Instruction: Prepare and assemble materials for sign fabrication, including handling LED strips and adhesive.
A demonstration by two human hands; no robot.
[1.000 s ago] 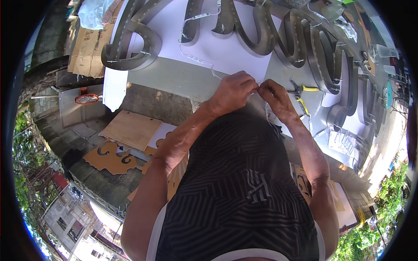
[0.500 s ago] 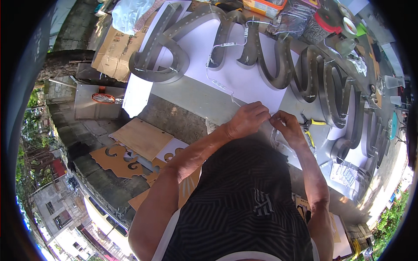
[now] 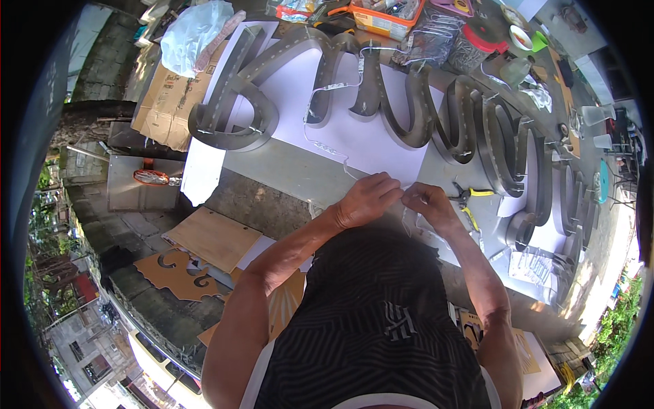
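Observation:
Close together at the table's near edge, my left hand [image 3: 370,199] and my right hand [image 3: 430,206] are both closed, fingertips almost meeting. They pinch a thin white wire of an LED module string [image 3: 325,147]. From my left hand the string runs up over a white sheet [image 3: 385,146] to the large grey metal sign lettering [image 3: 368,88]. More of the wire [image 3: 409,221] hangs below my right hand. The exact spot between my fingertips is too small to make out. Yellow-handled pliers [image 3: 470,194] lie just right of my right hand.
Beyond the lettering stand an orange tub [image 3: 385,20], a red-lidded jar [image 3: 480,44] and a plastic bag [image 3: 194,37] on cardboard. A bundle of LED modules [image 3: 531,267] lies at the right. Cut wooden panels [image 3: 214,238] are at lower left, below the table edge.
The whole view has shifted, so the table appears lower and further left. My hands stay together, still pinching the wire, with only slight finger movement.

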